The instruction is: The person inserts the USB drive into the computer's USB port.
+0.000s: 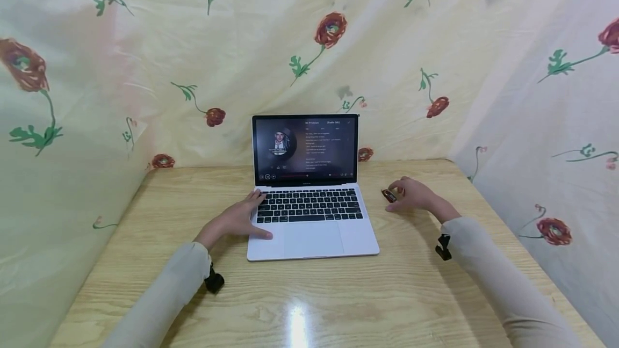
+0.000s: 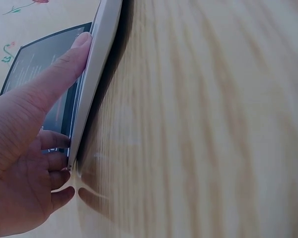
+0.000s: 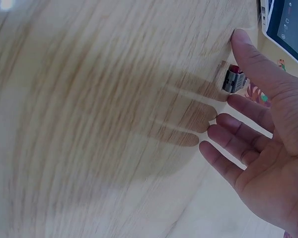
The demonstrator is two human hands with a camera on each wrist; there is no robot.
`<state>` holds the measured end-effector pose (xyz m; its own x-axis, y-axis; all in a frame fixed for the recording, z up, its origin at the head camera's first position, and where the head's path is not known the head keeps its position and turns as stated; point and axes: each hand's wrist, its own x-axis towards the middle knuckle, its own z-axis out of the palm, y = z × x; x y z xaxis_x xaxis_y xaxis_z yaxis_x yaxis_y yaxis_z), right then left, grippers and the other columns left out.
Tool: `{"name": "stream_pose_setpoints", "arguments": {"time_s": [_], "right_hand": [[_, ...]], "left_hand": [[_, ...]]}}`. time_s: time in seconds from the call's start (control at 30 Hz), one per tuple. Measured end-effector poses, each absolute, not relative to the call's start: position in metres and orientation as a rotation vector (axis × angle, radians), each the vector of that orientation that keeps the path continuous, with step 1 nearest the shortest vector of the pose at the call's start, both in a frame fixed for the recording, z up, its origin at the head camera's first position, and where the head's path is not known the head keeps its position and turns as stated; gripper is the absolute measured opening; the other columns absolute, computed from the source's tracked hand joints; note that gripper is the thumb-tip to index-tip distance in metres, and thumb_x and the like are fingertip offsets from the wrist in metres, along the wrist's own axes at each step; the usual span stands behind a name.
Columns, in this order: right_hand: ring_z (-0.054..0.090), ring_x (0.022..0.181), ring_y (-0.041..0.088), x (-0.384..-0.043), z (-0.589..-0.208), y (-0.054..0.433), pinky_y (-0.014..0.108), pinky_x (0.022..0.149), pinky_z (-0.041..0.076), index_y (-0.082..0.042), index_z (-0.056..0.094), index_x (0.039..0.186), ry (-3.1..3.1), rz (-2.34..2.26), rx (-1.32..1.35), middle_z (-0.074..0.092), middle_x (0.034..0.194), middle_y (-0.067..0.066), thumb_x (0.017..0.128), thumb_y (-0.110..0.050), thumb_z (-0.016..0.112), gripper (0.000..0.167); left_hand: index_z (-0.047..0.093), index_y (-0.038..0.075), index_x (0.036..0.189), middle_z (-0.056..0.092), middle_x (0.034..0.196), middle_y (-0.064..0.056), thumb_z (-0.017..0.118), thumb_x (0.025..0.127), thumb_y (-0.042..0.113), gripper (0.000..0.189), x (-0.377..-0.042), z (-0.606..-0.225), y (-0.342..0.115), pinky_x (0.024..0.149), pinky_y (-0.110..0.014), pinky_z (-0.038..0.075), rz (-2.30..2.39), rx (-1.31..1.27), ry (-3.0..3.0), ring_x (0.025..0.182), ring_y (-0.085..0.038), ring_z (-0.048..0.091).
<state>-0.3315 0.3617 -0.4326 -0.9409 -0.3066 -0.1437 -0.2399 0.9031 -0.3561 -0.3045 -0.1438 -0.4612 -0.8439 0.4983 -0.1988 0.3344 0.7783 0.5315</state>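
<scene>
An open silver laptop [image 1: 314, 238] stands on the wooden table, its screen lit with a music player. My left hand [image 1: 238, 218] rests at its left side, thumb on the palm rest and fingertips by the keyboard's upper left edge. The left wrist view shows this hand [image 2: 35, 144] at the laptop's edge [image 2: 87, 99]. To the right of the laptop lies a small dark item with a silver end and a red part [image 3: 233, 80], like a USB flash drive. Around it, my right hand [image 1: 411, 195] has its thumb and forefinger spread on either side, seemingly apart from it.
The light wooden table [image 1: 271, 294] runs back to a flower-printed cloth [image 1: 271, 58] that hangs behind and at both sides. Each wrist carries a black strap-mounted device, one on the left [image 1: 214, 282] and one on the right [image 1: 443, 247].
</scene>
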Motion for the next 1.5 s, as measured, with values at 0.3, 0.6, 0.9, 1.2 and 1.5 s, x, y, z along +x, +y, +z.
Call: {"name": "stream_pose_setpoints", "arguments": {"time_s": [0.3,0.6,0.9,1.2,1.5], "right_hand": [[0.059,0.093,0.027,-0.334,-0.435,0.36,0.041,0.077,0.051,0.0,0.066,0.13,2.889,-0.499,-0.372,0.061,0.111,0.021,0.083,-0.039,0.085,0.064],[0.052,0.084,0.023,-0.337,-0.439,0.363,0.031,0.07,0.043,-0.001,0.069,0.125,2.906,-0.565,-0.383,0.06,0.1,0.014,0.084,-0.029,0.085,0.052],[0.049,0.079,0.021,-0.341,-0.442,0.363,0.031,0.067,0.039,0.002,0.071,0.122,2.909,-0.581,-0.377,0.06,0.091,0.011,0.086,-0.024,0.084,0.046],[0.047,0.073,0.019,-0.343,-0.44,0.361,0.03,0.064,0.038,0.004,0.071,0.122,2.899,-0.603,-0.366,0.06,0.082,0.008,0.087,-0.018,0.081,0.042],[0.05,0.076,0.021,-0.344,-0.44,0.36,0.03,0.066,0.039,0.005,0.071,0.122,2.911,-0.575,-0.346,0.061,0.085,0.01,0.089,-0.014,0.078,0.039]], "left_hand": [[0.019,0.006,0.163,0.003,0.172,-0.013,0.083,0.074,0.064,0.124,-0.303,-0.459,-0.143,0.128,-0.055,0.017,0.708,0.632,2.643,0.16,-0.033,0.003],[0.019,0.006,0.163,0.003,0.173,-0.013,0.083,0.074,0.064,0.124,-0.304,-0.459,-0.143,0.128,-0.056,0.018,0.71,0.639,2.639,0.16,-0.033,0.002],[0.019,0.007,0.163,0.002,0.173,-0.013,0.083,0.074,0.065,0.124,-0.304,-0.461,-0.144,0.128,-0.056,0.018,0.705,0.649,2.637,0.16,-0.033,0.003],[0.019,0.008,0.163,0.003,0.173,-0.012,0.083,0.073,0.065,0.124,-0.304,-0.46,-0.144,0.128,-0.056,0.019,0.707,0.642,2.64,0.16,-0.033,0.003],[0.019,0.008,0.163,0.003,0.173,-0.013,0.083,0.073,0.065,0.124,-0.305,-0.461,-0.143,0.128,-0.056,0.019,0.708,0.643,2.639,0.16,-0.033,0.003]]}}
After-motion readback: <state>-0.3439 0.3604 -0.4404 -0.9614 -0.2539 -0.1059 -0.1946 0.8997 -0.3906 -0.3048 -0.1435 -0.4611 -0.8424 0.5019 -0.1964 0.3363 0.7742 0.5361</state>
